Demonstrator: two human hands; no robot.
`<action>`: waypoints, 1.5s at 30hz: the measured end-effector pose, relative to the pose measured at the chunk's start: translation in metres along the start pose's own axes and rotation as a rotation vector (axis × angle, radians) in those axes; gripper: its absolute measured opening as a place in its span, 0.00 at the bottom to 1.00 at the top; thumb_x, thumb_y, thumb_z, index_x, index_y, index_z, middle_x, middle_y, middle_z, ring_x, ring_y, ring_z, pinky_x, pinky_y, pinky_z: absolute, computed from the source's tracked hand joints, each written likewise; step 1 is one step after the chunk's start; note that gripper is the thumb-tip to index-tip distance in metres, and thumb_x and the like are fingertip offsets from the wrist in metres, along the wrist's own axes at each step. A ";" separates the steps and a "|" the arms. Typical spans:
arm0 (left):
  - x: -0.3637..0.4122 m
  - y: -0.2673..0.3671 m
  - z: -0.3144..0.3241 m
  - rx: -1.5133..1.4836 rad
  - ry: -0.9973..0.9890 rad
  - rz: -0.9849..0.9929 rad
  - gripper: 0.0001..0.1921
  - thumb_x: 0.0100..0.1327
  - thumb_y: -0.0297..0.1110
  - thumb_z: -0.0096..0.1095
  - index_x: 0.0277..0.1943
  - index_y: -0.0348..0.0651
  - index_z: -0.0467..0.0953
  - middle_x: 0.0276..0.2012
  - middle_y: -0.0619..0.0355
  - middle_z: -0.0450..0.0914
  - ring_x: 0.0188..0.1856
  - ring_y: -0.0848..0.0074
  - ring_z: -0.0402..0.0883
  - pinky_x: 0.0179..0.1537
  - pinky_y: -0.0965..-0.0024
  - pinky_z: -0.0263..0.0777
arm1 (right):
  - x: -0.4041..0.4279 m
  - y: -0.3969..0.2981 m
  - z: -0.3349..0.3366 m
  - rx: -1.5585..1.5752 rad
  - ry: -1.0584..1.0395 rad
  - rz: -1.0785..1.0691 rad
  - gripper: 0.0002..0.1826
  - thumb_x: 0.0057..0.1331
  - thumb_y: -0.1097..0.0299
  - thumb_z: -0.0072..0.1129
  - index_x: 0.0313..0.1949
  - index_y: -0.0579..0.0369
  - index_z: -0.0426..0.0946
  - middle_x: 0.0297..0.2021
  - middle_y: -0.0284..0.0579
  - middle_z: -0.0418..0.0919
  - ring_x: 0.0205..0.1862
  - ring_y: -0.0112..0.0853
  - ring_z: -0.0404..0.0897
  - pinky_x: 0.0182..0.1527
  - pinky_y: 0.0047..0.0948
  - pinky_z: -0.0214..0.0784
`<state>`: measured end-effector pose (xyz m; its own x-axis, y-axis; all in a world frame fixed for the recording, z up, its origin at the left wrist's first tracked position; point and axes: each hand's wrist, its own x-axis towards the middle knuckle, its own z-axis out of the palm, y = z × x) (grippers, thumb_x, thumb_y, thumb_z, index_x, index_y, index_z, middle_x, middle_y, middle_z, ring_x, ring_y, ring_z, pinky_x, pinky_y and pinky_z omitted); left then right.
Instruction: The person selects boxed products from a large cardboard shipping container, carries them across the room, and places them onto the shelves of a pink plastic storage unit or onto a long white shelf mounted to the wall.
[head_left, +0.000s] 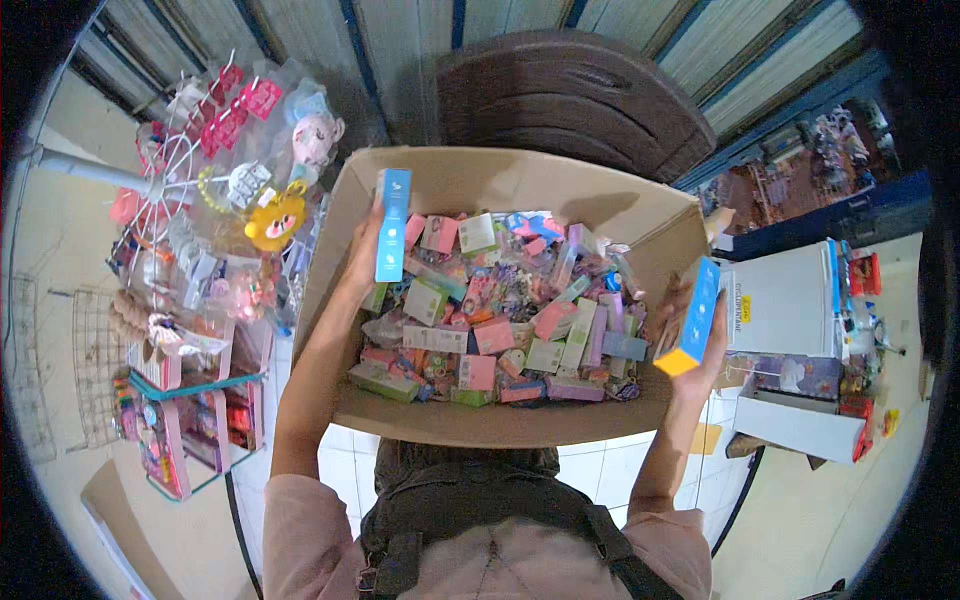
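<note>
A large open cardboard box (495, 429) stands before me, filled with small packaged goods, among them pink, green and purple cartons (427, 301) and clear plastic packs. At its left side, my left hand (365, 244) grips a narrow light-blue carton (393, 225) held upright above the contents. My right hand (709, 352), by the right wall, is closed round a blue carton (696, 311) with a yellow end, which leans to the right. Both hands' fingers are partly hidden behind the cartons.
On the left a rotating wire rack (157, 191) is hung with bagged accessories, above a teal-edged shelf stand (195, 382). A brown plastic chair back (570, 97) rises behind the box. At right are a white appliance (784, 300), a white open container (799, 427) and a blue-edged display (795, 214).
</note>
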<state>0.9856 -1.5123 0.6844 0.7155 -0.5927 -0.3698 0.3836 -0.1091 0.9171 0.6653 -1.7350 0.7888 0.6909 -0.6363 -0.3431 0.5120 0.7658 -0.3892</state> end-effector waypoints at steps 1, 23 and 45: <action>-0.007 -0.001 0.006 -0.024 0.005 0.032 0.29 0.58 0.61 0.39 0.37 0.38 0.72 0.25 0.60 0.73 0.23 0.83 0.71 0.24 0.78 0.67 | -0.004 0.009 -0.001 0.053 -0.030 0.030 0.23 0.60 0.49 0.44 0.46 0.55 0.67 0.36 0.45 0.71 0.32 0.29 0.71 0.32 0.27 0.65; -0.400 -0.053 -0.145 -0.490 1.009 0.326 0.17 0.60 0.37 0.48 0.46 0.33 0.60 0.30 0.47 0.75 0.24 0.69 0.77 0.23 0.73 0.72 | -0.118 0.345 0.070 -0.321 -0.658 1.070 0.30 0.61 0.48 0.41 0.58 0.53 0.54 0.52 0.53 0.62 0.41 0.38 0.72 0.34 0.39 0.70; -0.676 -0.238 -0.212 -1.510 1.946 1.719 0.14 0.52 0.41 0.58 0.34 0.42 0.66 0.24 0.60 0.71 0.27 0.77 0.74 0.26 0.74 0.70 | -0.434 0.713 0.088 -0.788 -0.976 2.159 0.26 0.56 0.61 0.47 0.53 0.56 0.56 0.41 0.52 0.69 0.32 0.34 0.72 0.30 0.32 0.69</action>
<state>0.5344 -0.9161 0.6844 -0.1805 0.8793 -0.4408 -0.9703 -0.0857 0.2264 0.7752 -0.9049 0.7359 -0.1795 0.9385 -0.2949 -0.8814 -0.2866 -0.3756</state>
